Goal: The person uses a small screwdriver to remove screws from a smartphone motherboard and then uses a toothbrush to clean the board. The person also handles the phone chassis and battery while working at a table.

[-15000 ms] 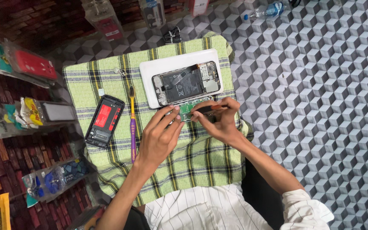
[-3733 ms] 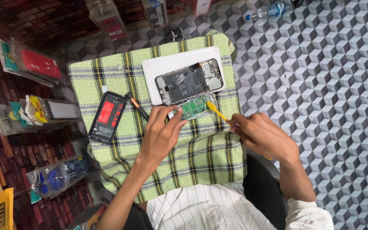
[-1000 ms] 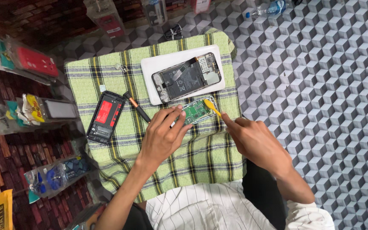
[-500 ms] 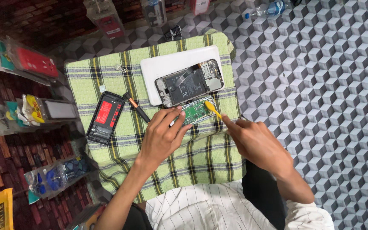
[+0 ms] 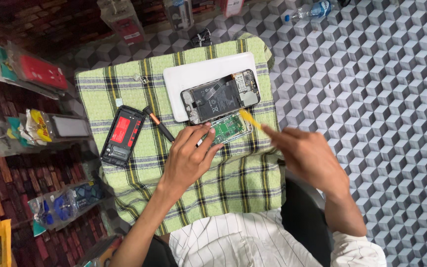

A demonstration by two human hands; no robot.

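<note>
The phone (image 5: 221, 96) lay opened. My left hand (image 5: 189, 160) pinned the board (image 5: 229, 127) below it. My right hand (image 5: 310, 158) gripped a yellow tool (image 5: 250, 119) beside the board; reassembly remained.

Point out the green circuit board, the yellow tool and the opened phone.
green circuit board (image 5: 229, 127), head view, on its green face right of the left fingers.
yellow tool (image 5: 249, 119), head view, on its blurred shaft.
opened phone (image 5: 221, 96), head view, on the dark battery.

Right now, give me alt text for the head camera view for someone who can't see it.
A person's left hand presses on a small green circuit board on a green plaid cloth, while the right hand points a yellow tool at it. An opened phone lies on a white slab; a red-and-black phone back sits left.
</note>
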